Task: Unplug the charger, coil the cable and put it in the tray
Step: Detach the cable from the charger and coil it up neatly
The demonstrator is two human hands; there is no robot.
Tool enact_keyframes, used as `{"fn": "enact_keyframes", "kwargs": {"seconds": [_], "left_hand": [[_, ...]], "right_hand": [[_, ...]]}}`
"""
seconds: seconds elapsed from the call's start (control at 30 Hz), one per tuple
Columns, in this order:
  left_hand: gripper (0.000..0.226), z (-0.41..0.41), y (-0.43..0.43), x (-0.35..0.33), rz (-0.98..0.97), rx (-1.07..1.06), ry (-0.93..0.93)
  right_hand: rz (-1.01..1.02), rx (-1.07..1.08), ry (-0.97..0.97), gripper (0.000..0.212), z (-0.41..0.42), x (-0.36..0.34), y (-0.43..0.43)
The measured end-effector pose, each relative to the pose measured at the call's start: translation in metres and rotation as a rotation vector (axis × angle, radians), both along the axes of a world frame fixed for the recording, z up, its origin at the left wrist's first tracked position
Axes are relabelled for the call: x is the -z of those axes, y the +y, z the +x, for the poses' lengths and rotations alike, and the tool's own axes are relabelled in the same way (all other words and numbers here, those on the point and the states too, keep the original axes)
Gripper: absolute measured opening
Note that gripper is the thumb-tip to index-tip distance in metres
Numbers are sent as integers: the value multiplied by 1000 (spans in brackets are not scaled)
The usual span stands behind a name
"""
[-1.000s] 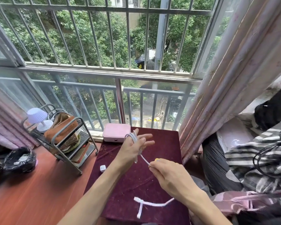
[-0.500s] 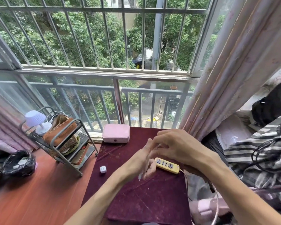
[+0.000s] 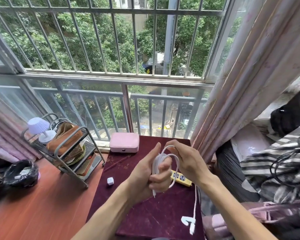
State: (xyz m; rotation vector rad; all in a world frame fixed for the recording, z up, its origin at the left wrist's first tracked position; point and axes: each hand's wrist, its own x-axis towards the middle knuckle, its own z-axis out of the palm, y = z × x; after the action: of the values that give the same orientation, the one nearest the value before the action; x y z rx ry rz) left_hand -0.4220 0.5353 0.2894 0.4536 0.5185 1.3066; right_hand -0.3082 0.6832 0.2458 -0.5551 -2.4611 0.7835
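A white cable is wound in several loops around the fingers of my left hand, which is held thumb-up over the dark red table. My right hand pinches a loop of the same cable just above the coil. The cable's free end with its white strap dangles at the table's front right. A small white charger cube lies on the table to the left. A yellow power strip lies partly hidden behind my hands.
A pink box stands at the table's far edge by the window railing. A metal rack with a brown bag and a small lamp stands to the left. Curtain and striped bedding crowd the right side.
My right hand has swung from the near side up over my left hand, laying more turns of cable around the left fingers. The loose tail has shortened and now hangs at the right.
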Motion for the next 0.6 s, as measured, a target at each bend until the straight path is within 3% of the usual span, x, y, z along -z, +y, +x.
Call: {"fn": "enact_keyframes", "kwargs": {"seconds": [0.17,0.23,0.3,0.4,0.5,0.6], "left_hand": [[44,-12,15,-4,53,-201,-9],[40,-23,24,-4,59,-311,37],[35,-33,32,0,38,-408,111],[28,-45,41,16,-55,-535,303],[30,-54,41,34,-144,-590,490],[30,-54,37,45,-185,-562,600]], "right_hand": [[-314,-17,-111,23,-8,32,-15],[-378,-46,-132,27,-8,40,-25],[-400,-68,-150,37,-8,41,-36],[-460,-84,-177,27,-4,40,-48],[-365,-82,-184,19,5,29,-58],[-201,-113,-249,28,16,8,-62]]}}
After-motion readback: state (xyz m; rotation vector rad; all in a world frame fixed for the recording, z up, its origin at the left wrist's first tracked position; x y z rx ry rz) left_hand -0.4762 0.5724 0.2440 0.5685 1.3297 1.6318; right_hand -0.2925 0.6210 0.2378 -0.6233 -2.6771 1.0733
